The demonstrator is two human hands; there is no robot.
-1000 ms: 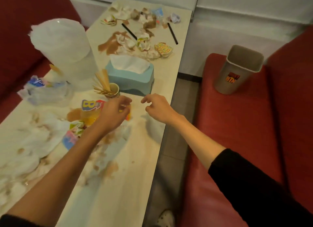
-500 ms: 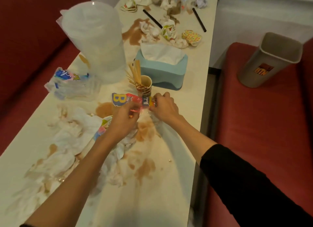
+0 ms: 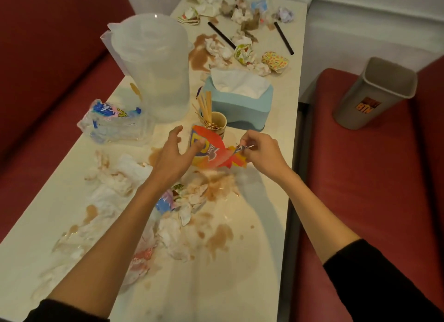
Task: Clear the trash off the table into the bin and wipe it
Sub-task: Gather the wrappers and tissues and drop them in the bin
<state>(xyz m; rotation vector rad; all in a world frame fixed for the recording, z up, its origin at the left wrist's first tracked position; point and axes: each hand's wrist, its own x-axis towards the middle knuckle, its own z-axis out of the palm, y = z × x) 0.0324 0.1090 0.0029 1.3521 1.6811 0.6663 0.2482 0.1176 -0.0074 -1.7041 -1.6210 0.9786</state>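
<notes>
An orange and red snack wrapper (image 3: 213, 151) is lifted just above the stained table (image 3: 240, 261) in front of the toothpick cup. My right hand (image 3: 260, 151) pinches its right end. My left hand (image 3: 174, 154) is at its left side with fingers spread and the thumb against the wrapper. Soiled tissues (image 3: 115, 184) and small wrappers (image 3: 168, 201) lie under my left forearm. More crumpled trash (image 3: 242, 55) sits at the far end. A grey bin (image 3: 374, 93) stands on the red seat at right.
A clear plastic jug (image 3: 151, 64), a blue tissue box (image 3: 239, 100) and a cup of toothpicks (image 3: 215, 123) stand mid-table. A crushed clear bottle (image 3: 113, 122) lies at left. Two black straws (image 3: 283, 38) lie among brown spills. Red bench seats (image 3: 374, 189) flank the table.
Both hands reached the orange wrapper and raised it off the table. My left hand has loosened its hold and spread its fingers, while my right hand keeps pinching the wrapper's end.
</notes>
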